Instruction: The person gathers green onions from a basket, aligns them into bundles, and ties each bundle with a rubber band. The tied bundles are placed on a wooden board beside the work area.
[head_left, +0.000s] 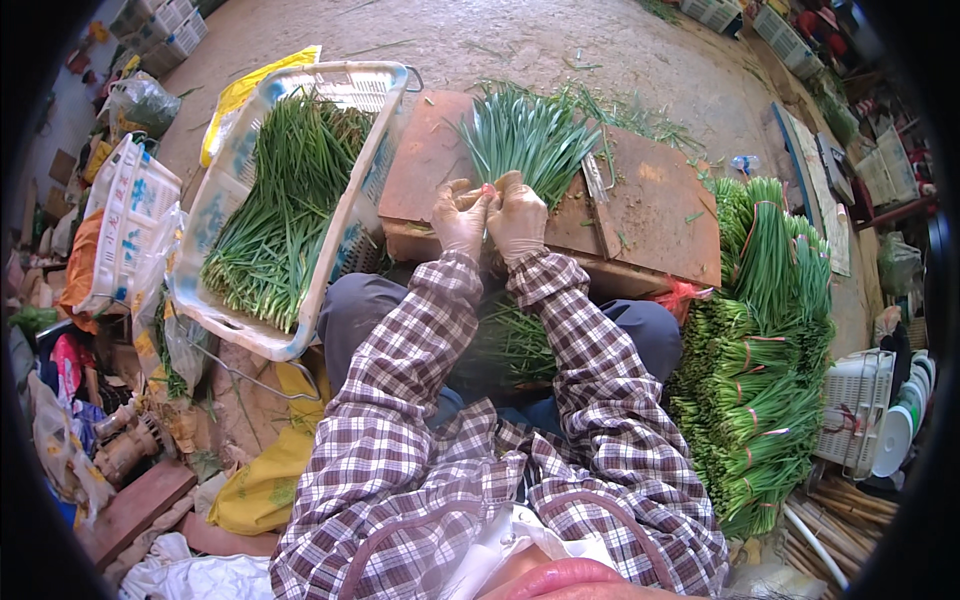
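My left hand (457, 223) and my right hand (519, 217), both in thin whitish gloves, meet at the near edge of a wooden board (660, 202). Their fingertips pinch a small red tie (489, 190) between them. Just beyond the fingers a bunch of garlic chives (532, 139) fans out across the board, leaves pointing away from me. How far the tie goes around the stems is hidden by my fingers. Right of the bunch lies a narrow metal strip (597, 180), perhaps a blade. Loose green leaves (517, 337) show below, between my forearms.
A plastic crate (330, 232) at left holds loose chives (292, 202). Tied chive bundles (757, 405) are stacked at right. A red plastic bag (681, 296) hangs at the board's near edge. Yellow sacking (259, 480) lies lower left, and trimmings (645, 120) litter the floor beyond.
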